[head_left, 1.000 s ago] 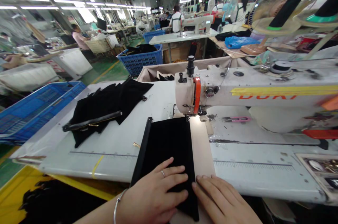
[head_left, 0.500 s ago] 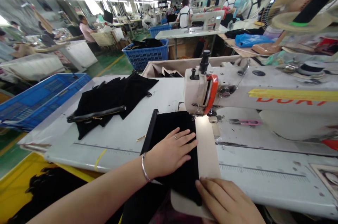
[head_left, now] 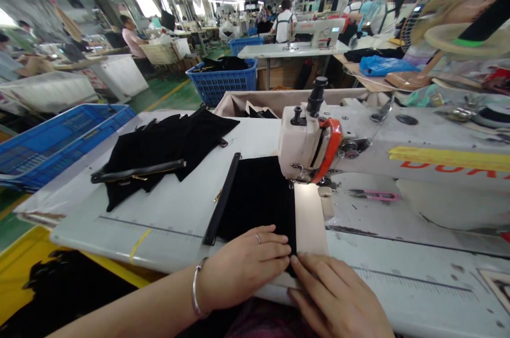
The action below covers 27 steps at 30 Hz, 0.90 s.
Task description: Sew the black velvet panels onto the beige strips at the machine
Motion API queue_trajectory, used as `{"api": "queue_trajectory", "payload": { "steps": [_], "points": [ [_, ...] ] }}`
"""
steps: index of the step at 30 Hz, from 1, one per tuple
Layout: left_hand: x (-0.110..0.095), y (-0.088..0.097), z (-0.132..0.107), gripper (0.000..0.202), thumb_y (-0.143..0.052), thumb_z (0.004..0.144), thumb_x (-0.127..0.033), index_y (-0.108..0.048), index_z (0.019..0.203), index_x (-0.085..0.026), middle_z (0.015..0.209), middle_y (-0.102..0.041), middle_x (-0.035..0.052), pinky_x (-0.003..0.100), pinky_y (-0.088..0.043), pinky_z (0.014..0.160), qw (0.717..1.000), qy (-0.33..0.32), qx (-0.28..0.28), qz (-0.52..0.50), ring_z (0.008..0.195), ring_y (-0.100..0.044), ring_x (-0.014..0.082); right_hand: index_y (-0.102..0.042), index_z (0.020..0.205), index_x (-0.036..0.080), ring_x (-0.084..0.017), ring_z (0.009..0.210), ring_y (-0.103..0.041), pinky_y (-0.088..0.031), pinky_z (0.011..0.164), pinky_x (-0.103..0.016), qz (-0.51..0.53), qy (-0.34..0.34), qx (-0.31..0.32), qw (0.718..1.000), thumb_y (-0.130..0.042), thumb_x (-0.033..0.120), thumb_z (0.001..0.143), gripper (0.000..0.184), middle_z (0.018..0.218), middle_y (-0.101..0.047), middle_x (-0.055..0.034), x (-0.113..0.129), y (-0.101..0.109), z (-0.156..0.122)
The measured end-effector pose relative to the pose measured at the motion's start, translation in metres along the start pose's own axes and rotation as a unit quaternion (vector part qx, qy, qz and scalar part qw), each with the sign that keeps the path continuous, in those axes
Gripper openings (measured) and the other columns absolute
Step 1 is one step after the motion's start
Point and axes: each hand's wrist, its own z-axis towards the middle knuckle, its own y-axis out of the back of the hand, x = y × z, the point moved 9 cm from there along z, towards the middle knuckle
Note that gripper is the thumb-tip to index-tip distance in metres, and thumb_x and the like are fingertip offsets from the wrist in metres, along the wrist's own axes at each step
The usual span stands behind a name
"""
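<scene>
A black fabric panel [head_left: 257, 197] with a black strip [head_left: 221, 199] along its left edge lies on a beige piece [head_left: 309, 220] under the head of the white sewing machine [head_left: 308, 141]. My left hand [head_left: 245, 263], with a ring and a bracelet, lies flat on the near end of the black panel, fingers stretched out. My right hand [head_left: 334, 298] rests beside it with fingers flat on the near edge of the beige piece, fingertips touching the left hand's.
A pile of black pieces with a zipper [head_left: 159, 152] lies at the table's left. Pink snips [head_left: 372, 196] sit under the machine arm. Blue crates [head_left: 48, 141] [head_left: 225, 83] stand left and behind. Other people work at machines in the background.
The black panel has advanced away from me under the machine head. My left hand slid back to the panel's near end and now meets my right hand.
</scene>
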Motion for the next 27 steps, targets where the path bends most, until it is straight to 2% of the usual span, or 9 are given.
{"api": "queue_trajectory", "payload": {
  "steps": [8, 15, 27],
  "points": [
    [0.017, 0.000, 0.006, 0.022, -0.046, 0.095, -0.015, -0.061, 0.111, -0.015, 0.116, -0.067, 0.0034, 0.036, -0.033, 0.115, 0.999, -0.027, -0.029, -0.002, 0.120, -0.053, 0.0155, -0.062, 0.120, 0.019, -0.019, 0.103, -0.060, -0.052, 0.089, -0.033, 0.008, -0.030, 0.020, 0.999, -0.053, 0.023, 0.090, 0.032, 0.115, -0.065, -0.0041, -0.015, -0.008, 0.004],
    [0.040, -0.004, 0.016, 0.024, -0.043, 0.096, -0.017, -0.063, 0.110, -0.017, 0.116, -0.067, 0.0053, 0.037, -0.035, 0.114, 0.999, -0.024, -0.027, 0.005, 0.120, -0.054, 0.0157, -0.057, 0.125, 0.017, -0.021, 0.109, -0.057, -0.048, 0.096, -0.038, -0.011, -0.049, 0.054, 0.997, -0.054, 0.025, 0.090, 0.036, 0.122, -0.061, -0.0059, -0.028, -0.021, 0.012],
    [0.075, -0.006, 0.037, 0.026, -0.041, 0.095, -0.013, -0.062, 0.110, -0.016, 0.121, -0.065, 0.0041, 0.038, -0.035, 0.113, 0.999, -0.029, -0.021, 0.038, 0.123, -0.052, 0.0166, -0.056, 0.127, 0.018, -0.020, 0.107, -0.056, -0.048, 0.095, -0.038, -0.016, -0.073, 0.094, 0.993, -0.052, 0.030, 0.090, 0.038, 0.120, -0.060, -0.0067, -0.056, -0.033, 0.036]
  ]
}}
